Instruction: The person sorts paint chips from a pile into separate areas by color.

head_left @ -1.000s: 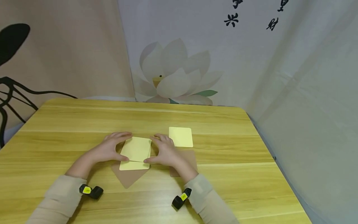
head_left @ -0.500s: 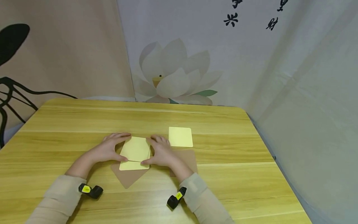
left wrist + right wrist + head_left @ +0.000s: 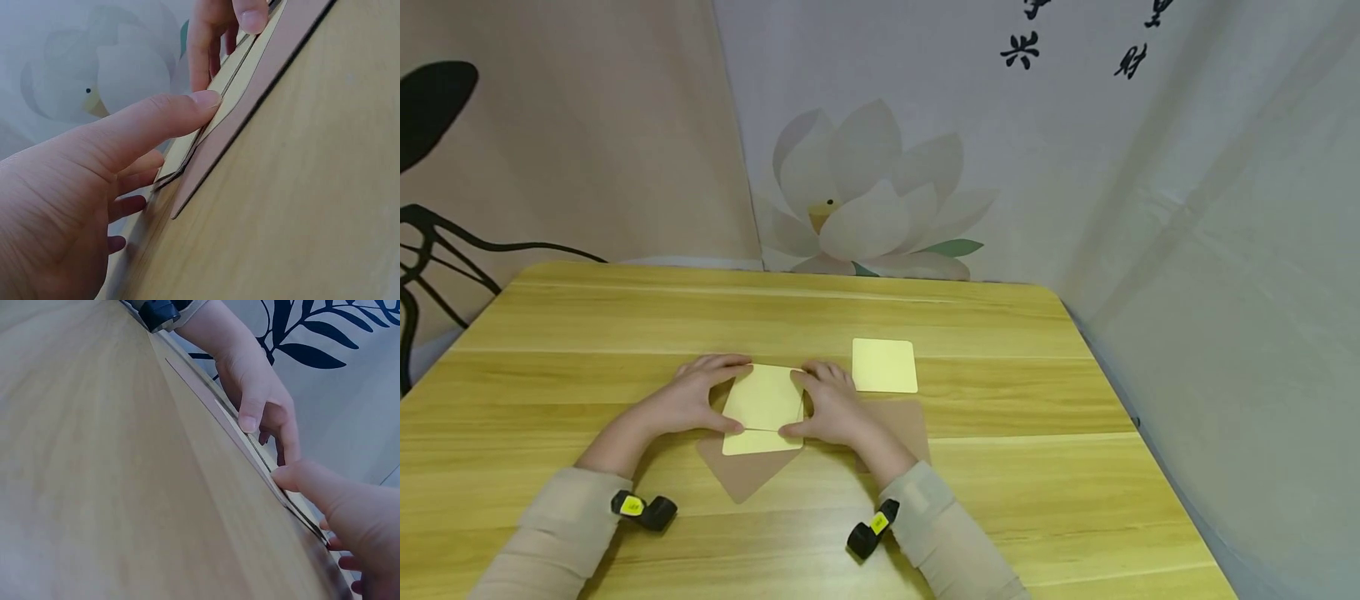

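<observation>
A pale yellow square card (image 3: 763, 397) with rounded corners lies over a second yellow card (image 3: 752, 443), whose near strip shows below it. Under both is a brown square card (image 3: 741, 479), turned so one corner points toward me. My left hand (image 3: 688, 400) holds the upper card at its left side, thumb at the near corner and fingers at the far one. On the opposite side my right hand (image 3: 835, 408) grips it in the same way. In the left wrist view, the left thumb (image 3: 169, 115) presses the edge of the stacked cards.
A lone yellow card (image 3: 884, 366) lies behind my right hand. Nearer, another brown card (image 3: 898, 425) is partly covered by the right forearm. The wooden table (image 3: 1037, 500) ends at a printed curtain (image 3: 880, 208).
My right hand has shifted slightly left, its fingers now farther over the upper card's right edge. The lower yellow card has slid very slightly right. The left hand has barely moved.
</observation>
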Available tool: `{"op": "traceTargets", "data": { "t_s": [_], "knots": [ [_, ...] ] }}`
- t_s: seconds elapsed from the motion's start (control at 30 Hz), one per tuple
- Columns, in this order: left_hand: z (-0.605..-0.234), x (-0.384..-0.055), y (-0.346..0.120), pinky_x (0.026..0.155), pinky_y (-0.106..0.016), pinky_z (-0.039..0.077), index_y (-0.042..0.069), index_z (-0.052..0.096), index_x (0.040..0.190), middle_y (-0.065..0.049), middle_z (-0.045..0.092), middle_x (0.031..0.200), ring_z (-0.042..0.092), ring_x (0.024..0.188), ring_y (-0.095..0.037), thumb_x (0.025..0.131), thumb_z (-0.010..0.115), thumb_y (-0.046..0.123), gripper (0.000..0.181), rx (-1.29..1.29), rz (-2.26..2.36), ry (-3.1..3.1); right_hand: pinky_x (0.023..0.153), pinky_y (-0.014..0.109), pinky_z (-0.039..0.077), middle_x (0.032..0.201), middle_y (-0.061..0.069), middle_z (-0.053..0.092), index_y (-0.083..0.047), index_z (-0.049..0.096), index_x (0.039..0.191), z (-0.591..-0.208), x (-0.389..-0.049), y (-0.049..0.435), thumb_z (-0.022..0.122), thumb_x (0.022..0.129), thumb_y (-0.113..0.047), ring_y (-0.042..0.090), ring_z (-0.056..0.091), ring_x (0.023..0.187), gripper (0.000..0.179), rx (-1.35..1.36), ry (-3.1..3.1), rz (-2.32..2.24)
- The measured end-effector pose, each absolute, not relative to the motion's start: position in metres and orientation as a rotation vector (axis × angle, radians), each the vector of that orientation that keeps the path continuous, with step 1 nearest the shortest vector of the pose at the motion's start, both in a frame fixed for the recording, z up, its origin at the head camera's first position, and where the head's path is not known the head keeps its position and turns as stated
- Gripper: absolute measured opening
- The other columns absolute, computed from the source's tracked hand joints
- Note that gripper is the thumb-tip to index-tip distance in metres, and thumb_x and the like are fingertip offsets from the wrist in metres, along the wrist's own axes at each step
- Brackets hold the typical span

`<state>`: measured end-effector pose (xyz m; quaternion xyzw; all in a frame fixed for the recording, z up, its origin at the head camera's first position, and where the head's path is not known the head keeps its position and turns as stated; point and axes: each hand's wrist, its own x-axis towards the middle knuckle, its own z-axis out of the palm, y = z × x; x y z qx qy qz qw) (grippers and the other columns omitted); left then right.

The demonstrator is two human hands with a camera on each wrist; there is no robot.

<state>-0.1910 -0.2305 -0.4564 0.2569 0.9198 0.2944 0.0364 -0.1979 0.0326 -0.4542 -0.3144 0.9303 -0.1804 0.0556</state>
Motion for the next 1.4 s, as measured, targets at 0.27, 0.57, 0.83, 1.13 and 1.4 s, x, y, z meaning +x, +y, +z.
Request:
{"op": "traceTargets", "data": {
  "t_s": [0.27,0.57,0.83,1.13,1.4],
  "knots": [
    [-0.454,-0.191,-0.229,0.099,-0.068,0.012,0.0,0.045,0.141,-0.017,0.035,0.147,0.024,0.133,-0.043,0.066,0.082,0.055,0.101,0.79,0.889,2.837,0.11,0.045,0.021,0.148,0.008,0.035,-0.013,0.043,0.145,-0.452,-0.198,0.033,0.073,0.076,-0.057,0.025,0.027,0.136,0.087,-0.97,2.848,-0.572],
    [-0.446,-0.19,-0.224,0.1,-0.065,0.012,0.003,0.046,0.141,-0.016,0.036,0.147,0.025,0.134,-0.041,0.068,0.081,0.055,0.096,0.803,0.855,2.897,0.111,0.044,0.02,0.149,0.007,0.034,-0.012,0.044,0.144,-0.444,-0.2,0.042,0.073,0.076,-0.057,0.025,0.026,0.137,0.086,-1.004,2.859,-0.604],
    [-0.441,-0.193,-0.211,0.101,-0.061,0.015,0.005,0.049,0.14,-0.013,0.039,0.146,0.028,0.133,-0.038,0.067,0.082,0.051,0.093,0.819,0.851,2.94,0.111,0.042,0.018,0.148,0.006,0.036,-0.013,0.045,0.144,-0.436,-0.206,0.056,0.075,0.075,-0.053,0.023,0.026,0.136,0.085,-1.003,2.835,-0.677],
    [-0.441,-0.197,-0.188,0.101,-0.061,0.016,0.003,0.052,0.137,-0.014,0.041,0.144,0.03,0.131,-0.037,0.069,0.081,0.05,0.088,0.87,0.883,2.947,0.111,0.046,0.017,0.148,0.004,0.035,-0.014,0.046,0.143,-0.438,-0.214,0.082,0.075,0.077,-0.052,0.023,0.025,0.137,0.082,-1.022,2.802,-0.731],
    [-0.439,-0.201,-0.164,0.102,-0.06,0.016,0.004,0.052,0.137,-0.014,0.041,0.145,0.03,0.133,-0.034,0.069,0.081,0.052,0.088,0.855,0.869,2.949,0.109,0.049,0.02,0.149,0.007,0.034,-0.014,0.046,0.144,-0.436,-0.217,0.106,0.077,0.076,-0.048,0.023,0.022,0.138,0.081,-1.015,2.778,-0.791]
  ]
}}
